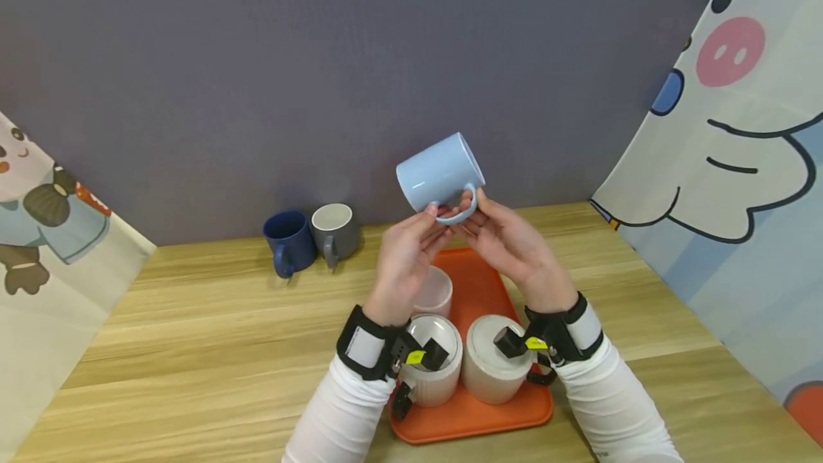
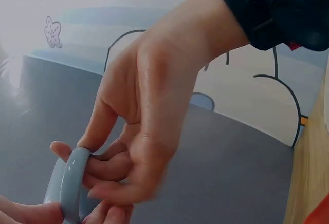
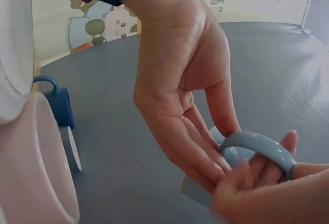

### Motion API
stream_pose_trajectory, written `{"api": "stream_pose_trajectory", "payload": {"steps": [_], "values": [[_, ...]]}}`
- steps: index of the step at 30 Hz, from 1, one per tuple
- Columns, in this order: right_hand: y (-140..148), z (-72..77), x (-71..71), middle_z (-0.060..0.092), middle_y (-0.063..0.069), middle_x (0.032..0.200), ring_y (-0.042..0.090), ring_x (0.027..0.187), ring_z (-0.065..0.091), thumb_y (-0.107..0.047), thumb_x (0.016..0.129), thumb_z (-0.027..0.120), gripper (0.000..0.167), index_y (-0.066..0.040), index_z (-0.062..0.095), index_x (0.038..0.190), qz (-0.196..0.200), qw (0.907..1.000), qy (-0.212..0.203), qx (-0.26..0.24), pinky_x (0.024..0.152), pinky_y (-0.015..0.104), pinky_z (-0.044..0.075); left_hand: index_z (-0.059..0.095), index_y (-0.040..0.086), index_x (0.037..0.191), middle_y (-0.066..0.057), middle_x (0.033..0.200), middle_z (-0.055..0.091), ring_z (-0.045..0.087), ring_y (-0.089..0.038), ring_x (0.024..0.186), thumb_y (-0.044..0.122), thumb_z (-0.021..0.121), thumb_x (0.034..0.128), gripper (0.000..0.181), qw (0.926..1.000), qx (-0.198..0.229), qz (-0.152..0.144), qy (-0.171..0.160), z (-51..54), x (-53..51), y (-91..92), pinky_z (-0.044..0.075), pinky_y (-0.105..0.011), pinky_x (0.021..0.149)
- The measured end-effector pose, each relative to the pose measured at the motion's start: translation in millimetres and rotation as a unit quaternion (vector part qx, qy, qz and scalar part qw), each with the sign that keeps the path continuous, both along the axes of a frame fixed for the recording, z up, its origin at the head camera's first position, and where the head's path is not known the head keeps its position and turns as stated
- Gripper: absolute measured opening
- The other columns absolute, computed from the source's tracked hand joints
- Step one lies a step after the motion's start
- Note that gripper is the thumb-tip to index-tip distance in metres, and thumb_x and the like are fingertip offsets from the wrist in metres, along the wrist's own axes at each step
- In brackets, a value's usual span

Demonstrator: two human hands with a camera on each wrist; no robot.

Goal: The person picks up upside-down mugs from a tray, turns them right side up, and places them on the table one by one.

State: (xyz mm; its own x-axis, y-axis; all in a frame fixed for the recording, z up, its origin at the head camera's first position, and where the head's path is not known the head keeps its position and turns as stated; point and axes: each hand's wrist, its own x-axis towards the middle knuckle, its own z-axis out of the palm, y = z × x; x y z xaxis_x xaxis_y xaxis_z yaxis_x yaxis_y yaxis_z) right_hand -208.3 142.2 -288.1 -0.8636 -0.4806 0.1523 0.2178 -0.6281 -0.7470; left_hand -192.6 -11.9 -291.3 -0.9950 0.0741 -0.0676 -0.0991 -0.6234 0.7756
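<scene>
A light blue mug [image 1: 439, 171] is held up in front of the grey wall, tilted nearly onto its side, handle downward. The left hand [image 1: 400, 263] pinches the handle end nearer the mug's left side, while the right hand [image 1: 529, 252] grips the handle's other end between thumb and fingers. The left wrist view shows the right hand [image 2: 154, 90] at the handle [image 2: 76, 183], with the left fingers [image 2: 36, 215] below. In the right wrist view, the left hand [image 3: 180, 75] and right hand [image 3: 267, 198] meet around the handle [image 3: 259, 144].
An orange tray [image 1: 472, 416] below the hands holds a ribbed cup [image 1: 432, 384], a whitish cup [image 1: 491, 377] and a pink cup [image 1: 436, 291]. A dark blue mug [image 1: 292, 241] and a grey mug [image 1: 341, 234] stand by the wall, left of the tray. Printed curtains [image 1: 759, 163] flank the table.
</scene>
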Motion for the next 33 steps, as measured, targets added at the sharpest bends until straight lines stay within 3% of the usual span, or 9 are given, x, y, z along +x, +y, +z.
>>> {"api": "stream_pose_trajectory", "payload": {"steps": [6, 10, 16, 25, 33], "values": [[-4.1, 0.0, 1.1, 0.061, -0.01, 0.086, 0.008, 0.081, 0.043, -0.031, 0.103, 0.034, 0.028, -0.018, 0.057, 0.094, -0.017, 0.9983, 0.001, 0.056, 0.069, 0.022, 0.022, 0.061, -0.011, 0.114, -0.006, 0.084, 0.071, 0.068, -0.014, 0.081, 0.004, 0.054, 0.0944, 0.026, 0.9992, 0.04, 0.0, 0.008, -0.2, -1.0, -4.3, 0.053, -0.029, 0.086], [-5.7, -1.5, 0.8, 0.06, -0.009, 0.085, 0.009, 0.076, 0.037, -0.028, 0.103, 0.032, 0.027, -0.015, 0.055, 0.096, 0.006, 0.9997, -0.001, 0.025, 0.066, 0.021, 0.021, 0.067, -0.001, 0.099, -0.004, 0.085, 0.071, 0.067, -0.013, 0.085, 0.005, 0.051, 0.0965, 0.018, 0.9962, 0.085, -0.02, 0.006, 1.3, 1.1, -6.5, 0.049, -0.029, 0.092], [-10.4, -7.0, -1.8, 0.06, -0.006, 0.088, 0.01, 0.077, 0.036, -0.026, 0.103, 0.034, 0.027, -0.012, 0.057, 0.101, 0.039, 0.9989, -0.015, -0.023, 0.064, 0.019, 0.027, 0.066, 0.004, 0.087, -0.003, 0.083, 0.068, 0.064, -0.012, 0.087, 0.005, 0.041, 0.1003, 0.028, 0.9877, 0.15, -0.04, 0.023, 2.7, 0.5, -9.8, 0.036, -0.031, 0.105], [-13.6, -8.9, -2.4, 0.056, -0.003, 0.091, 0.011, 0.077, 0.036, -0.025, 0.103, 0.032, 0.03, -0.011, 0.058, 0.103, 0.041, 0.998, -0.031, -0.036, 0.064, 0.019, 0.028, 0.061, 0.001, 0.089, -0.005, 0.087, 0.061, 0.059, -0.014, 0.09, 0.007, 0.038, 0.1014, 0.027, 0.9766, 0.202, -0.064, 0.037, 4.0, -1.1, -11.9, 0.046, -0.022, 0.091], [-17.2, -8.7, -2.7, 0.057, -0.001, 0.095, 0.011, 0.08, 0.04, -0.025, 0.104, 0.029, 0.033, -0.01, 0.059, 0.104, 0.065, 0.9952, -0.046, -0.056, 0.066, 0.019, 0.031, 0.058, 0.002, 0.089, -0.005, 0.087, 0.058, 0.058, -0.013, 0.087, 0.008, 0.039, 0.1013, 0.023, 0.9693, 0.228, -0.068, 0.062, 1.3, -3.1, -12.2, 0.045, -0.021, 0.089]]}}
